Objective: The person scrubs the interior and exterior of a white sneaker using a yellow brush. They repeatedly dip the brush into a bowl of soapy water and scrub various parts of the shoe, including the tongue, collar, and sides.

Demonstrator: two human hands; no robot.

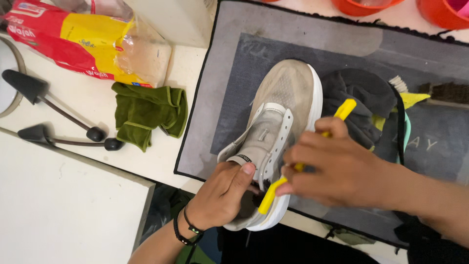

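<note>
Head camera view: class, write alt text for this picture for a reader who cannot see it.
A left hand grips the heel of a pale grey sneaker on a grey mat, while the right hand holds a yellow-handled brush against it. A green cloth lies left on the white table.

Yellow brush (267, 196) head perhaps inside the shoe (288, 98), behind both hands.
</note>
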